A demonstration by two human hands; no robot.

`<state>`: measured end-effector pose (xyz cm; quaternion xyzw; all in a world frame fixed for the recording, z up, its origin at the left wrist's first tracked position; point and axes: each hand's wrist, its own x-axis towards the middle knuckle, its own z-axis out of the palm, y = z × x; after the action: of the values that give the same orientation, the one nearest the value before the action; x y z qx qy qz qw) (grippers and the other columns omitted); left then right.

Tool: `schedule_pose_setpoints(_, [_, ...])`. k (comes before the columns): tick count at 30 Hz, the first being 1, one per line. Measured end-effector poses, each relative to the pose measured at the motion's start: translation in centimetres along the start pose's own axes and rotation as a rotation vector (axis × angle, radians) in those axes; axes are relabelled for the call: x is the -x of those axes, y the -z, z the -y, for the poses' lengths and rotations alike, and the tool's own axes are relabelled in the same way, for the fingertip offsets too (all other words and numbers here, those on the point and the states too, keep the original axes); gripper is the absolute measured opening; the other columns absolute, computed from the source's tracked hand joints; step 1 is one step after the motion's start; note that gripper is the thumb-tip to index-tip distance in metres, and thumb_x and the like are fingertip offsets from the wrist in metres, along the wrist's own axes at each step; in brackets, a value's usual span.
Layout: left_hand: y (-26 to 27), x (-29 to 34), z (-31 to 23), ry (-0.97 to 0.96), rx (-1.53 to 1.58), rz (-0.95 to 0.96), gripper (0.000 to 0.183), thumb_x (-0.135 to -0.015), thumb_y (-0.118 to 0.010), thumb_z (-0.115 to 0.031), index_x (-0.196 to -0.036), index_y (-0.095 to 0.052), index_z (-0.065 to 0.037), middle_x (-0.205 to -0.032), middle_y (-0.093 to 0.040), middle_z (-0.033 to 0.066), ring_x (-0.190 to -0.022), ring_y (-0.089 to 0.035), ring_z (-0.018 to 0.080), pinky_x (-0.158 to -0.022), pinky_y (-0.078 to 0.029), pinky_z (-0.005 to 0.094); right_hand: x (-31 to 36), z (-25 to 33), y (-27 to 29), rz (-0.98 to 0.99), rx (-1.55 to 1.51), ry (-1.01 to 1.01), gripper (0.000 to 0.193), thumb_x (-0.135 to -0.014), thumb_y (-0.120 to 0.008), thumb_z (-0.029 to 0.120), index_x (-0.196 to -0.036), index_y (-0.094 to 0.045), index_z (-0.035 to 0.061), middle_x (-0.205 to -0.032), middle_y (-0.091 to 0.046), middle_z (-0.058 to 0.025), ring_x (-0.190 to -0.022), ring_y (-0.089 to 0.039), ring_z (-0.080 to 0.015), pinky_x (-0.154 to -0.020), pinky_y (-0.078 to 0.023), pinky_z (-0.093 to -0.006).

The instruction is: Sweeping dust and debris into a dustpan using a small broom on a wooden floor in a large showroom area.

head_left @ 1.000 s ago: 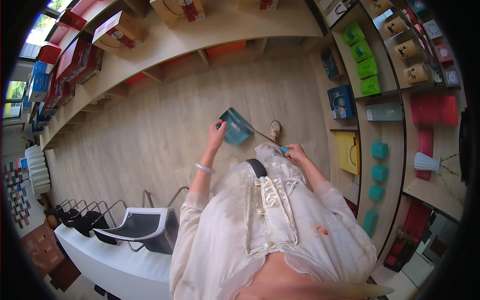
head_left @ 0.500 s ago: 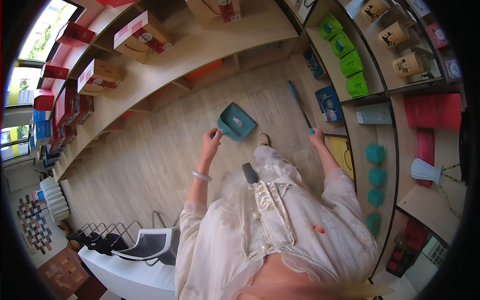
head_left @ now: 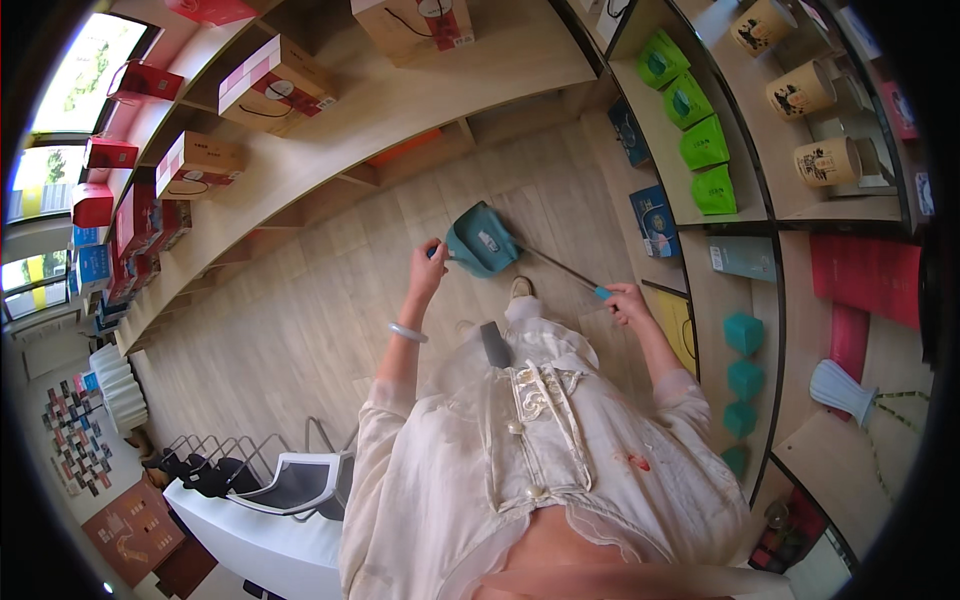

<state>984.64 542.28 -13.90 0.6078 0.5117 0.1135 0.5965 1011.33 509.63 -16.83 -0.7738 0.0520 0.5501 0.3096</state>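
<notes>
My left hand, with a pale bangle on its wrist, is closed around the handle of a teal dustpan. The pan is tilted, its open side facing me, and a white mark shows inside it. My right hand grips the blue end of a broom's thin metal stick. That stick slants up and left until its far end meets the dustpan's right edge. The broom's head is hidden there, so I cannot tell whether it touches the pan. Below the pan my shoe stands on the floor.
A long curved wooden shelf with gift boxes runs along the far left. Shelving on the right holds green pouches, paper canisters and teal boxes. A grey chair and a white table stand at lower left.
The broom has swung left, from beside the right shelves to the dustpan. My right hand has moved left and slightly nearer. The dustpan has tipped slightly, while my left hand rose a little.
</notes>
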Motion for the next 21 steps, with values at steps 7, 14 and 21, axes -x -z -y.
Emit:
schedule_pose_setpoints(7, [1.2,0.6,-0.4,0.01,0.122,-0.123,0.023,-0.084,-0.05,-0.02,-0.069,-0.053,-0.002,-0.062,-0.052,0.0023,-0.045,-0.049,0.0089,-0.042,-0.038,0.0207,-10.3,3.3,3.2,-0.329,0.155,0.303,0.049,-0.068,-0.054,-0.002,-0.117,-0.053,0.0041,-0.059,-0.051,-0.0068,-0.035,-0.039,-0.0121,-0.03,-0.026,-0.0284])
schedule_pose_setpoints(14, [2.8,0.0,-0.2,0.063,0.189,-0.233,0.024,-0.084,-0.049,-0.019,-0.069,-0.051,-0.001,-0.061,-0.05,0.0022,-0.047,-0.047,0.0091,-0.044,-0.038,0.0224,-17.3,12.5,-3.5,-0.411,0.573,0.316,0.036,-0.073,-0.054,0.009,-0.109,-0.055,0.0037,-0.108,-0.059,-0.018,-0.104,-0.055,-0.0327,-0.085,-0.046,-0.038])
schedule_pose_setpoints(21, [5.0,-0.3,1.9,0.118,0.336,-0.401,0.024,-0.085,-0.049,-0.02,-0.068,-0.053,-0.002,-0.061,-0.052,0.0028,-0.045,-0.047,0.0095,-0.041,-0.038,0.0228,-11.2,9.7,-17.8,-0.164,0.823,0.535,0.037,-0.07,-0.056,0.009,-0.107,-0.057,0.0108,-0.103,-0.06,-0.0187,-0.095,-0.058,-0.0364,-0.08,-0.046,-0.0407])
